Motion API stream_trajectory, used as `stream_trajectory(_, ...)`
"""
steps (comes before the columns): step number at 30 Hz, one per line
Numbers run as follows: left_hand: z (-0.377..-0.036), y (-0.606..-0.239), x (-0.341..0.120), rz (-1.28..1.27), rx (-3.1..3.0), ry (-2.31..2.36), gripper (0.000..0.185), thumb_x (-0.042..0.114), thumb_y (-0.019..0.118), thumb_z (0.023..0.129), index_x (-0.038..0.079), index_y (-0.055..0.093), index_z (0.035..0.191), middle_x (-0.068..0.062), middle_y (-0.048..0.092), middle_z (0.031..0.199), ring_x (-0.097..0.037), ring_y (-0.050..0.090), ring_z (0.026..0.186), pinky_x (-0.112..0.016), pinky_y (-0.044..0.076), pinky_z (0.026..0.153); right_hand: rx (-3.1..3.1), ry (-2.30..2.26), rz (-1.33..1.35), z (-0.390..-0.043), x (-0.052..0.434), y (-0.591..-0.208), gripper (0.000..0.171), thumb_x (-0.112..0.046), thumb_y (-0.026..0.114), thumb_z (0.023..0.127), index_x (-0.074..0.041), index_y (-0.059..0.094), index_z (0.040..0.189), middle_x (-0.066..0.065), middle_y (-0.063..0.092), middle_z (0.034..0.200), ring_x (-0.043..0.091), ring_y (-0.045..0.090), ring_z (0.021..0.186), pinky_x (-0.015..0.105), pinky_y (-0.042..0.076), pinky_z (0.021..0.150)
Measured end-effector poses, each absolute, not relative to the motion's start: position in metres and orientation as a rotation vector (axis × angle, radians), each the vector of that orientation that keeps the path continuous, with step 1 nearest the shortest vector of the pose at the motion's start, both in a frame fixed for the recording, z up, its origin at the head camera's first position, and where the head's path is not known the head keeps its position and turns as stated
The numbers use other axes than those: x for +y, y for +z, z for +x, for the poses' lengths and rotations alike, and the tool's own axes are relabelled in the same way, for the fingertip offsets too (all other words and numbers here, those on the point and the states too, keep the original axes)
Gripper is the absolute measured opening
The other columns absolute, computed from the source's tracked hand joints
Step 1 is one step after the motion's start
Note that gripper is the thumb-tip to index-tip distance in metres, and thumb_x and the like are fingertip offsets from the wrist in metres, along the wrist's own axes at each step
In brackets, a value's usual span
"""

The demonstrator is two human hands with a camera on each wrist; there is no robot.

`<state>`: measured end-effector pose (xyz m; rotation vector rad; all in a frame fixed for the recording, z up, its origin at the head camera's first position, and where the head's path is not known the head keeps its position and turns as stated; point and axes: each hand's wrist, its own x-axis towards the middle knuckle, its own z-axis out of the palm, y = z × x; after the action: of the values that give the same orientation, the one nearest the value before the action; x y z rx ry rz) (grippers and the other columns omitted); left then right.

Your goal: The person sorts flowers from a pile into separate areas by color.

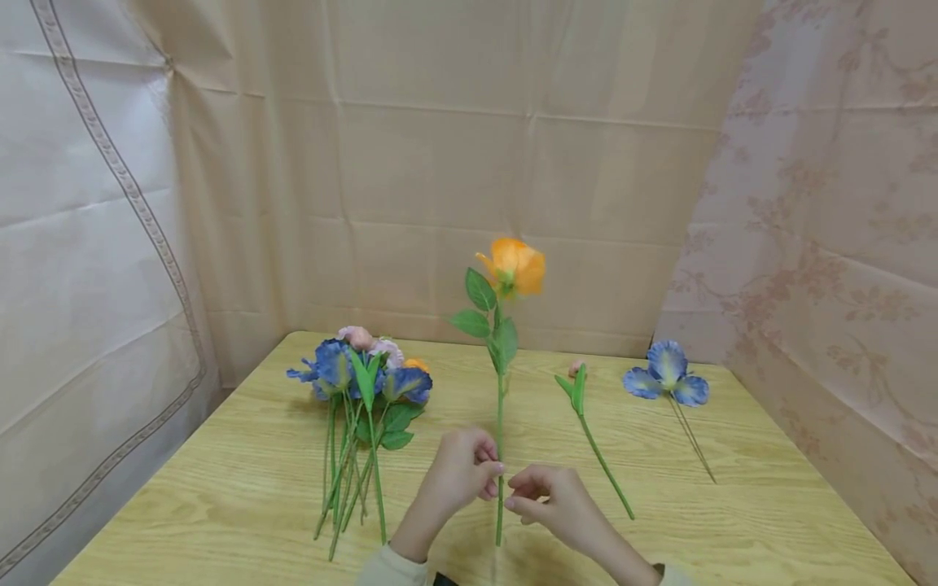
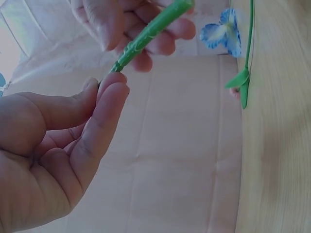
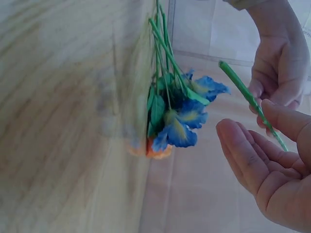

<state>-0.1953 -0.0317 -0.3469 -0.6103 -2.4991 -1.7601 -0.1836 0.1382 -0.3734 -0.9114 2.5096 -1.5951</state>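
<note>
Bunch of flowers (image 1: 359,391) beside left hand (image 1: 458,476)

Right wrist view. Right hand (image 3: 272,170) at lower right, palm up, fingers (image 3: 238,145) loosely extended and slightly bent. Green stem (image 3: 248,97) slanted across frame, lower part passing behind the thumb; actual contact with right hand not discernible. Left hand (image 3: 282,63) at upper right, fingers curled close around the stem farther along. Bunch of flowers (image 3: 180,116) lying on wooden table (image 3: 63,116), stems gathered together, blue blooms with pale yellow centres, green leaves, one orange bloom at the far end. Bunch well apart from both hands. Beige cloth backdrop (image 3: 194,194) behind.
</note>
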Motion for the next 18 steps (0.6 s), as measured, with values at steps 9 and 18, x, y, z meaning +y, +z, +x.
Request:
stream_trajectory(9, -0.194, -0.351, -0.023, -0.653, -2.501, -1.77, 0.01, -0.01, 0.063, 0.076, -0.005, 0.055, 0.072, -0.005, 0.054, 0.059, -0.016, 0.056, 0.044, -0.023, 0.047, 0.042, 2.381, -1.707, -0.839, -0.182, 0.135, -0.379, 0.014, -0.004, 0.063, 0.081, 0.008, 0.059, 0.087, 0.017, 0.063, 0.08, 0.014, 0.062, 0.066, 0.027, 0.051, 0.057)
stream_trajectory(18, -0.194, -0.353, -0.02, -0.687, -2.519, -1.656, 0.01, -0.009, 0.065, 0.075, -0.005, 0.056, 0.073, -0.004, 0.056, 0.06, -0.014, 0.056, 0.045, -0.019, 0.046, 0.043, 2.34, -1.743, -0.769, -0.182, 0.135, -0.379, 0.009, 0.003, 0.061, 0.08, 0.01, 0.056, 0.082, 0.017, 0.061, 0.072, 0.013, 0.061, 0.059, 0.028, 0.051, 0.055)
